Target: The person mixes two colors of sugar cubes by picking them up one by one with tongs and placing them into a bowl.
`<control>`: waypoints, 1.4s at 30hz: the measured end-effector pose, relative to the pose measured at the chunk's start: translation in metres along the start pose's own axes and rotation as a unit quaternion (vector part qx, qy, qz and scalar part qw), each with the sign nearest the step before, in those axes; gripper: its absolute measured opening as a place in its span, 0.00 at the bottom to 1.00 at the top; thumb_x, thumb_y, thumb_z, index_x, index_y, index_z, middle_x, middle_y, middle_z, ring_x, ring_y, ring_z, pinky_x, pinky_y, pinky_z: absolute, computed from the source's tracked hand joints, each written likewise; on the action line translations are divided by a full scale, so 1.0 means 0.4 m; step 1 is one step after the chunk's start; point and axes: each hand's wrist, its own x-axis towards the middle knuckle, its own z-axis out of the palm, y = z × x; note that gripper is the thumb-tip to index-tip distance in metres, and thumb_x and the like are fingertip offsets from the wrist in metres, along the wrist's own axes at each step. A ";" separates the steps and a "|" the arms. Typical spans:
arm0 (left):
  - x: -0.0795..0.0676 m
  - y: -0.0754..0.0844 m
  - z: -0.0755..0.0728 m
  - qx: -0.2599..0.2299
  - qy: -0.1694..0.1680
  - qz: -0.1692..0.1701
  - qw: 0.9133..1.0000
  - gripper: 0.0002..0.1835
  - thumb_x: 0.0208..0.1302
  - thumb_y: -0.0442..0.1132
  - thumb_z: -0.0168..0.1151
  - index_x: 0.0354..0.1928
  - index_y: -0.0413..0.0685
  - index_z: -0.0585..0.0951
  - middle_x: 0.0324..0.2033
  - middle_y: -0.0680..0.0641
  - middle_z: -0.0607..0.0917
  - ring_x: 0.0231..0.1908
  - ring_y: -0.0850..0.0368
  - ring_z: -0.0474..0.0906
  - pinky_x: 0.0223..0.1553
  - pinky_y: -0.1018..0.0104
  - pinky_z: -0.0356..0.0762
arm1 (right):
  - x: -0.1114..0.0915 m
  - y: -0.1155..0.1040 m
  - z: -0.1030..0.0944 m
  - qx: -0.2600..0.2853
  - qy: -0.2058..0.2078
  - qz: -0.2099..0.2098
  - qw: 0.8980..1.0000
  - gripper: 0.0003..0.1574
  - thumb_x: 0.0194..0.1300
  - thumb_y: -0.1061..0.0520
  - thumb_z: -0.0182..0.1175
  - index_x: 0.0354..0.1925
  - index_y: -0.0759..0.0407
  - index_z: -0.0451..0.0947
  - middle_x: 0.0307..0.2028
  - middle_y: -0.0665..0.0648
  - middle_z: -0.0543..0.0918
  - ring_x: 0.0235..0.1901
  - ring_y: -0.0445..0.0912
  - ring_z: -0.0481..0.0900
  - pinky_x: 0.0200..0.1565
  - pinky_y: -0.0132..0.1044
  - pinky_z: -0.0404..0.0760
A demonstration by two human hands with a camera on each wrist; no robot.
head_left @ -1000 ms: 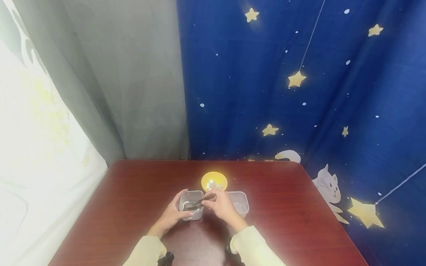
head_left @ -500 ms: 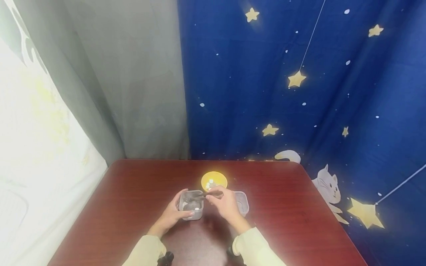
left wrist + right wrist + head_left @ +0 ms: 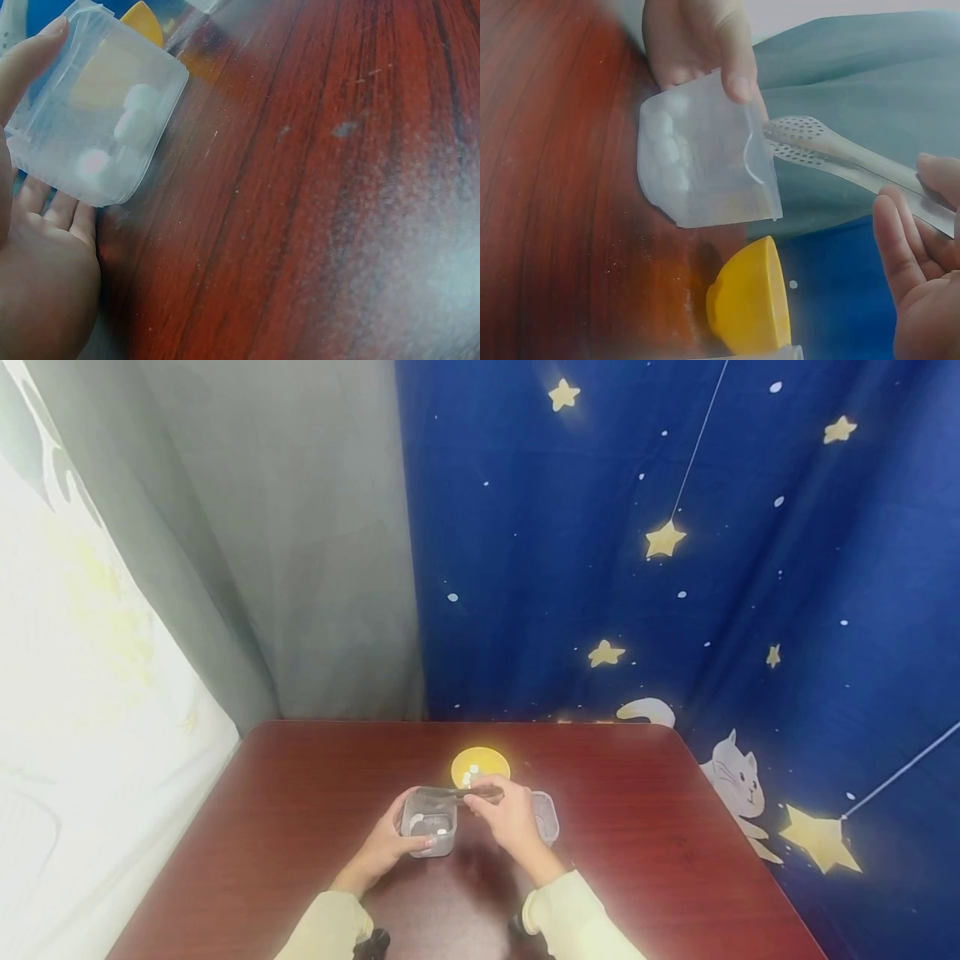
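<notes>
My left hand [image 3: 382, 847] grips a clear plastic container [image 3: 446, 847] by its sides, thumb on the near wall. Several white rounded pieces [image 3: 669, 150] lie at its bottom, seen through the wall in both wrist views. Metal tongs [image 3: 862, 163] with perforated heads are pinched in my right hand [image 3: 512, 817]. Their heads are close together at the container's open top, with nothing visible between them. Just beyond my right hand stands a yellow bowl [image 3: 744, 300], with white pieces [image 3: 470, 773] inside, partly hidden by that hand.
A second clear container [image 3: 550, 818] stands on the right, partly behind my right hand. The dark red wooden table [image 3: 322, 785] extends around these things. Grey [image 3: 330, 568] and blue star-patterned curtains [image 3: 525, 568] hang behind the far edge.
The tongs have risen from inside the held container to its top, and my right hand has shifted slightly up and right. A white piece now shows near the container's front. The left hand stays put.
</notes>
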 end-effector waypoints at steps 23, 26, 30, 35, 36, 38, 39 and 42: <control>0.002 -0.003 -0.003 0.021 0.000 -0.017 1.000 0.52 0.45 0.30 0.76 0.73 0.49 0.58 0.62 0.37 0.72 0.57 0.41 0.73 0.54 0.57 0.73 | 0.027 0.018 0.026 -0.114 -0.150 0.033 0.982 0.11 0.54 0.60 0.72 0.37 0.63 0.83 0.28 0.49 0.83 0.20 0.39 0.80 0.23 0.32 0.80; 0.002 -0.002 -0.002 0.025 0.005 -0.016 1.000 0.52 0.44 0.30 0.77 0.73 0.50 0.59 0.61 0.38 0.73 0.57 0.42 0.72 0.54 0.58 0.72 | 0.021 0.026 0.028 -0.096 -0.144 0.032 0.984 0.11 0.54 0.62 0.72 0.37 0.64 0.83 0.31 0.51 0.83 0.20 0.40 0.81 0.23 0.33 0.81; 0.001 0.001 -0.001 0.026 0.006 -0.015 1.000 0.52 0.45 0.30 0.77 0.73 0.49 0.60 0.62 0.38 0.73 0.58 0.41 0.72 0.55 0.57 0.72 | 0.013 0.033 0.028 -0.074 -0.136 0.021 0.988 0.10 0.54 0.64 0.71 0.36 0.64 0.83 0.32 0.53 0.83 0.22 0.39 0.82 0.24 0.33 0.82; -0.001 0.005 0.001 0.015 -0.001 -0.010 1.000 0.52 0.46 0.28 0.76 0.73 0.46 0.58 0.62 0.37 0.72 0.59 0.40 0.71 0.55 0.59 0.72 | 0.008 0.042 0.024 -0.057 -0.116 0.019 0.991 0.07 0.54 0.64 0.70 0.35 0.60 0.83 0.33 0.54 0.84 0.24 0.39 0.83 0.25 0.34 0.82; -0.001 0.005 0.002 0.012 -0.001 -0.010 1.000 0.52 0.46 0.27 0.75 0.73 0.46 0.58 0.63 0.37 0.71 0.59 0.40 0.71 0.55 0.59 0.72 | 0.007 0.043 0.022 -0.053 -0.110 0.017 0.992 0.08 0.55 0.64 0.70 0.35 0.61 0.83 0.34 0.54 0.84 0.24 0.39 0.83 0.25 0.34 0.82; -0.001 0.006 0.003 0.012 0.002 -0.010 1.000 0.52 0.46 0.26 0.75 0.73 0.46 0.58 0.63 0.37 0.71 0.58 0.41 0.71 0.54 0.59 0.73 | 0.006 0.044 0.017 -0.048 -0.098 0.015 0.994 0.09 0.55 0.64 0.70 0.37 0.63 0.83 0.34 0.55 0.85 0.25 0.40 0.83 0.25 0.34 0.82; -0.002 0.006 0.003 0.013 0.005 -0.011 1.000 0.52 0.46 0.26 0.75 0.73 0.46 0.58 0.63 0.37 0.71 0.58 0.41 0.72 0.54 0.59 0.73 | 0.006 0.043 0.015 -0.040 -0.091 0.014 0.995 0.10 0.56 0.64 0.70 0.37 0.65 0.83 0.34 0.56 0.85 0.25 0.41 0.84 0.26 0.34 0.82; -0.002 0.004 0.004 0.012 0.011 -0.011 1.000 0.52 0.45 0.25 0.75 0.73 0.47 0.58 0.63 0.38 0.71 0.57 0.41 0.72 0.55 0.54 0.73 | 0.005 0.041 0.009 -0.022 -0.068 0.007 0.997 0.11 0.56 0.64 0.70 0.39 0.67 0.83 0.32 0.58 0.85 0.26 0.44 0.84 0.26 0.34 0.82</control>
